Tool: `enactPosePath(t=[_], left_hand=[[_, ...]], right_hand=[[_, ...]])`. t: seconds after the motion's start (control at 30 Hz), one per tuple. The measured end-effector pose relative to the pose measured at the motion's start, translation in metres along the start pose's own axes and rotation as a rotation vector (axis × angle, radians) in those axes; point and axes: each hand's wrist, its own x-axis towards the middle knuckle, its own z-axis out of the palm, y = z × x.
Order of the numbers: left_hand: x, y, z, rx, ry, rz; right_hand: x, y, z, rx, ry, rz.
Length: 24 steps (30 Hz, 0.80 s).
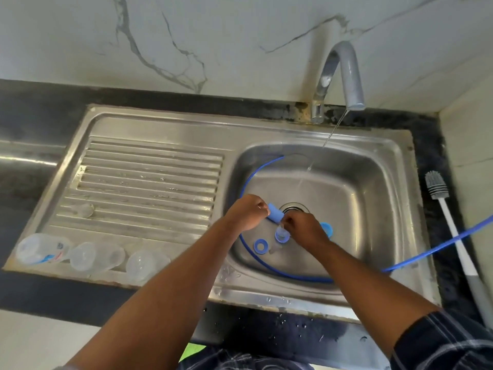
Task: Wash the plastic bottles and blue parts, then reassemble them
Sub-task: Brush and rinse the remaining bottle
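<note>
Steel sink [394, 145] set in a dark surface [40, 116]. White wall [213, 36] w/ grey wiggly lines behind it. Grey tap [346, 70] at the back, and a thin line of water [330, 134] runs down into the basin [373, 182] on the R side. The ribbed drainboard [149, 172] is on the L side. 3 clear plastic bottles [96, 256] lie on their sides in a row at its near edge. One small clear bit [84, 209] sits up on the ribs.

A blue hose [426, 249] comes in from the R over the surface & loops round inside the basin. A white & grey bottle brush [450, 225] lies on the surface R of the sink, by the side wall. Water drops sit on the sink's near rim.

Both hands are low in the basin, just by the drain [294, 208]. L hand [246, 212] has its fingers curled round a blue part [274, 212], short & round like a tube, tilted. R hand [304, 225] is bunched tight. Its fingertips look to pinch a small clear piece [282, 233] right at the low end of the blue part. A blue ring [260, 246] lies flat on the basin floor, just near the hands. A blue cap [326, 229] peeks out behind the R hand.
</note>
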Motion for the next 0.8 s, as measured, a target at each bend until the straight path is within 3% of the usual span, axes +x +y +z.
enactPosePath(t=[0.1, 0.23, 0.33, 0.5, 0.63, 0.8], left_hand=[[0.003, 0.01, 0.003, -0.025, -0.041, -0.016], [0.009, 0.045, 0.007, -0.483, -0.083, -0.142], [0.02, 0.08, 0.007, -0.638, -0.116, -0.019], [0.033, 0.127, 0.001, -0.632, -0.109, 0.247], [0.039, 0.137, -0.009, -0.643, -0.026, 0.276], [0.042, 0.139, -0.015, -0.543, -0.061, 0.29]], right_hand=[[-0.01, -0.004, -0.021, 0.318, 0.165, 0.094], [-0.018, -0.025, -0.068, 0.609, 0.35, 0.098], [-0.014, -0.038, -0.105, 0.665, 0.438, 0.037], [-0.015, -0.045, -0.14, 0.676, 0.524, 0.005], [-0.015, -0.053, -0.153, 0.774, 0.492, 0.008], [-0.003, -0.067, -0.169, 0.726, 0.45, 0.049]])
